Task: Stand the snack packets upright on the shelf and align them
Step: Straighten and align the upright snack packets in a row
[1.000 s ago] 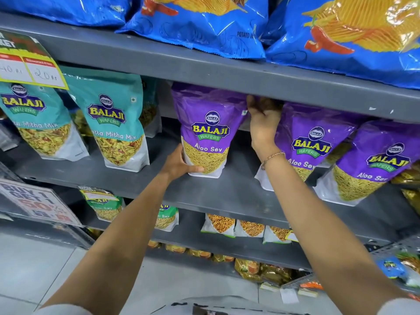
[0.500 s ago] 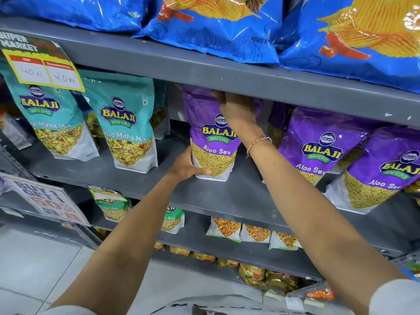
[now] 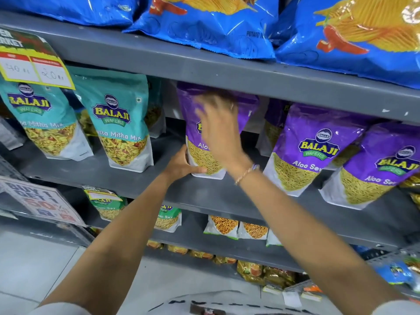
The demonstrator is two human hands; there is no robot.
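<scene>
Head view, left hand [image 3: 181, 165] gripping glossy purple pouch [image 3: 202, 155] base, blurred right hand [image 3: 220, 128] seemingly spread open

Aloo Sev packets [image 3: 311, 144]: purple over white, yellow sev window.
Mitha Mix packets [image 3: 122, 123]: teal over white.
Chip bags [image 3: 204, 26]: blue, yellow ridged chips.
Shelf [image 3: 227, 71]: grey.

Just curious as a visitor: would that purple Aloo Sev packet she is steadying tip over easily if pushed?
Probably: the purple Aloo Sev packet stands tall on a narrow base. Its film looks soft and crinkly, so likely floppy up top.
</scene>
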